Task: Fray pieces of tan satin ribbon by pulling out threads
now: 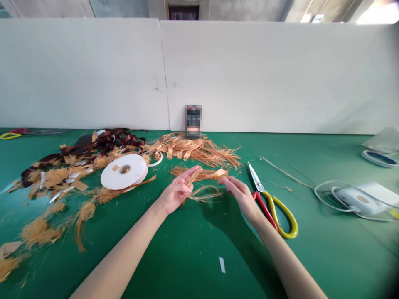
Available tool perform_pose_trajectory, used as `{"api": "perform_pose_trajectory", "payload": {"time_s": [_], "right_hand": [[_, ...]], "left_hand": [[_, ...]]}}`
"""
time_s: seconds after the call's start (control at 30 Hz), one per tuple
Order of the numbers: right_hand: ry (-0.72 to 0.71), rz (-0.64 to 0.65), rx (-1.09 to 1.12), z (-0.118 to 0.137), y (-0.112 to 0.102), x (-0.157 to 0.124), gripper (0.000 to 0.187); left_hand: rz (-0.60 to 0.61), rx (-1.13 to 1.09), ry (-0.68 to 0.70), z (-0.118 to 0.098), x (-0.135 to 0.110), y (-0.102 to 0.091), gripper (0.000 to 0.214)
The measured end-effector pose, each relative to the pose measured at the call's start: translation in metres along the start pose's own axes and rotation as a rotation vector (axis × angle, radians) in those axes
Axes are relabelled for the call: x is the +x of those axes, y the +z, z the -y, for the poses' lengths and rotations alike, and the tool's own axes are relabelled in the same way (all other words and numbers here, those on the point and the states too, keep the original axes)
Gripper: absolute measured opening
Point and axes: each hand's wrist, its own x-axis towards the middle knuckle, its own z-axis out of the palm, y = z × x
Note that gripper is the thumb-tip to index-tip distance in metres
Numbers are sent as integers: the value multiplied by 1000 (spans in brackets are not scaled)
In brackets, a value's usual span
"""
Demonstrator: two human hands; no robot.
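Observation:
My left hand [176, 193] pinches a tan raffia strip [194, 176] along its extended index finger. Below it, thin pale strands [205, 193] curve over the green table; whether they join the strip is unclear. My right hand [241, 194] has its thumb and fingertips pressed together at the right end of a tan raffia bundle [202, 173]. Anything between those fingertips is too small to make out. Just right of that hand lie scissors [271, 203] with one red and one yellow handle, blades pointing away from me. Behind the bundle spreads a larger raffia pile [199, 150].
At left, a white spool [118, 172] lies among tan raffia scraps and dark brown ribbon [107, 143]. More scissors [15, 133] rest at the far left. A white device [368, 197] with a cable sits at right. White panels [249, 74] stand behind the green table [174, 257].

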Motion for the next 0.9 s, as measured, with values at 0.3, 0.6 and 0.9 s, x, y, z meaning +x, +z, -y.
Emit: {"api": "perform_pose_trajectory", "payload": {"time_s": [0.3,0.6,0.9], "right_hand": [[83,-91,59,-12,-13,5,43],[50,172,383,-6,-13,3,17],[6,267,753,1,-11,3,21]], "left_hand": [[-6,-89,-5,-1,1,-4,66],[-74,163,-23,3,1,5,60],[-134,449,36,16,2,5,56]]}}
